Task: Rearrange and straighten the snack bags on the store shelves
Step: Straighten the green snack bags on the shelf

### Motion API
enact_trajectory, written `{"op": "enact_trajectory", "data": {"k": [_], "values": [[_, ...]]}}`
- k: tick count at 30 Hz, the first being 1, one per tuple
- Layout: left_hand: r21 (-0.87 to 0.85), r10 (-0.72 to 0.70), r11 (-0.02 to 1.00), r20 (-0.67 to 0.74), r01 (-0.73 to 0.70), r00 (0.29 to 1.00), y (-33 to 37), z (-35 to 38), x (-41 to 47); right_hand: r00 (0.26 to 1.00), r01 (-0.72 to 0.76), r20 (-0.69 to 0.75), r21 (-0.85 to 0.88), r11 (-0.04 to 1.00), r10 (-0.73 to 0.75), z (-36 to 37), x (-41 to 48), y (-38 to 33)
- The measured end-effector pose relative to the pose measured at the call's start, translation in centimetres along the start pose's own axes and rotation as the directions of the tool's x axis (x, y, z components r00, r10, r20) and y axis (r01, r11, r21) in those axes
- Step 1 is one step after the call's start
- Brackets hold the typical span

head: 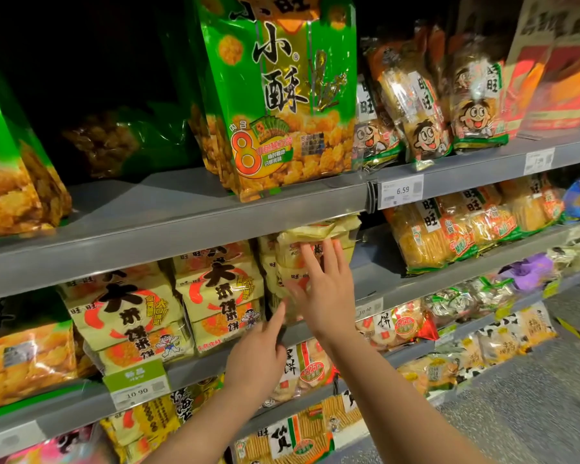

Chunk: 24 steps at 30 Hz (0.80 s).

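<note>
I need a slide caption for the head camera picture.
On a grey shelf, the left hand and the right hand touch a pale yellow snack bag.

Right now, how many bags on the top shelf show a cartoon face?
3. All stand side by side right of the big green bag: left bag, middle bag, right bag. More may hide behind them.

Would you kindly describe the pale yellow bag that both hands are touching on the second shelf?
The pale yellow snack bag, glossy crinkled plastic with a crumpled top seal, stands roughly upright just under the shelf above, right of similar yellow bags. The right hand lies flat on its front; the left hand touches its lower left edge with a fingertip.
</note>
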<state>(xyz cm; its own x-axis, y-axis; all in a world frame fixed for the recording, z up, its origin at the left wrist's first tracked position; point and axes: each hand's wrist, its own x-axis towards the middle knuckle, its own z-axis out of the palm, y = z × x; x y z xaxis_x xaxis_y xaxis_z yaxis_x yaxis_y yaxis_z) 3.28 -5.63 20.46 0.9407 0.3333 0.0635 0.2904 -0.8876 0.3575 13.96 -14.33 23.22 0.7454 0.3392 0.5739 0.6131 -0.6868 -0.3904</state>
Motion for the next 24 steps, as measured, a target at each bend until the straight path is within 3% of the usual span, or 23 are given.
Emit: {"op": "enact_trajectory", "data": {"k": [5,10,13,17,24], "values": [[0.03,0.018,0.999,-0.094,-0.016,0.995,-1.1,-0.1,0.6,1.0,0.014,-0.023,-0.124,0.992,-0.017,-0.9,3.7,-0.8],[0.052,0.026,0.999,-0.178,-0.017,0.984,-0.9,-0.5,0.9,0.996,0.026,0.09,0.017,1.0,-0.027,-0.7,2.5,0.0],[0.055,0.013,0.998,-0.18,-0.003,0.984,-0.8,-0.1,0.9,0.998,0.011,0.055,0.115,0.993,-0.018,-0.8,0.3,1.2],[0.048,0.009,0.999,-0.18,-0.001,0.984,-0.7,0.5,0.4,0.985,-0.144,0.117,0.136,0.98,0.128,-0.5,-3.4,2.7],[0.021,-0.041,0.999,-0.225,0.047,0.974,-0.6,0.6,-1.3,0.965,-0.171,0.232,0.203,0.964,0.123,0.0,-7.4,2.0]]}}
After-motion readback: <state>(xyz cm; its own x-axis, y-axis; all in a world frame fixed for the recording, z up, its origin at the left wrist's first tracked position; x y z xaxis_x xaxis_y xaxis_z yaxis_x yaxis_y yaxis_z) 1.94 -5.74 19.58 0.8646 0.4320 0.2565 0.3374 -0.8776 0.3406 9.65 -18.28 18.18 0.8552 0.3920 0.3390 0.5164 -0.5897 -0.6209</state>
